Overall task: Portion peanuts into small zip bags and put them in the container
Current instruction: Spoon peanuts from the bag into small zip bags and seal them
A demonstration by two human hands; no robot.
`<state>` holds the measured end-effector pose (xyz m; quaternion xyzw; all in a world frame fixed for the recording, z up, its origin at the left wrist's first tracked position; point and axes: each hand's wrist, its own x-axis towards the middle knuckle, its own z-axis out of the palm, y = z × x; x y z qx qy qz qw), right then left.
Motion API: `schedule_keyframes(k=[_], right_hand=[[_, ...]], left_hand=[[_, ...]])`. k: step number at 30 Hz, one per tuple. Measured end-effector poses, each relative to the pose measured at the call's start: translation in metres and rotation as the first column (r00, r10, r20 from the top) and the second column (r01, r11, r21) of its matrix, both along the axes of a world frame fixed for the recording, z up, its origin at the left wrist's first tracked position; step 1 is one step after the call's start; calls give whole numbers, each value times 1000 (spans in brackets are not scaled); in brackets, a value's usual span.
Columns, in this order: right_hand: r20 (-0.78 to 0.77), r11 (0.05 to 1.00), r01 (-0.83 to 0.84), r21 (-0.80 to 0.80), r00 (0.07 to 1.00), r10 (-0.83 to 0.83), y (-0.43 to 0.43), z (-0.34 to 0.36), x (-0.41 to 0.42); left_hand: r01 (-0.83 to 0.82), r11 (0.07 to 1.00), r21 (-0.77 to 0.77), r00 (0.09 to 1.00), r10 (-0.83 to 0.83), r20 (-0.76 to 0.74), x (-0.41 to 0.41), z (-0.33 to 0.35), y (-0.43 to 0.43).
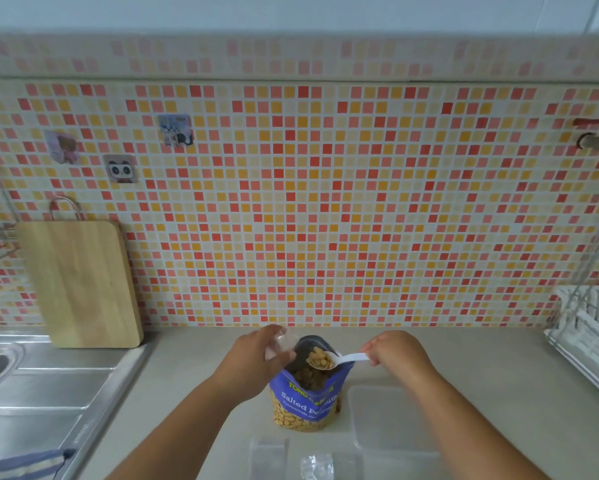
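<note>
A blue bag of salted peanuts (305,400) stands open on the counter in front of me. My right hand (396,351) pinches the handle of a white plastic spoon (329,360) heaped with peanuts, held over the bag's mouth. My left hand (256,358) holds a small clear zip bag (278,341) just left of the peanut bag's opening. A clear plastic container (388,420) sits to the right of the peanut bag. More clear zip bags (291,459) lie at the near edge of the counter.
A steel sink with drainboard (49,386) lies to the left, with a wooden cutting board (83,282) leaning on the tiled wall. A white dish rack (589,334) stands at the right. A striped cloth (24,464) hangs at the lower left.
</note>
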<state>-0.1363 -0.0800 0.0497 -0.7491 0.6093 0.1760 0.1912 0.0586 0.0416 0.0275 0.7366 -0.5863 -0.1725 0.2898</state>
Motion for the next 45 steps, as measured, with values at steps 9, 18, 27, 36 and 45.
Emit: schedule_keyframes(k=[9, 18, 27, 36, 45], right_hand=[[-211, 978, -197, -69, 961, 179, -19, 25, -6], [-220, 973, -226, -44, 952, 211, -17, 35, 17], [108, 872, -272, -407, 934, 341, 18, 65, 48], [-162, 391, -532, -751, 723, 672, 72, 119, 36], [-37, 712, -391, -583, 888, 458, 58, 34, 14]], left_hand=[[38, 997, 65, 945, -58, 323, -13, 2, -5], [75, 996, 50, 902, -89, 421, -25, -4, -15], [48, 999, -10, 948, -42, 315, -36, -12, -26], [-118, 986, -118, 972, 91, -214, -32, -11, -23], [-228, 942, -244, 624, -51, -780, -29, 7, 6]])
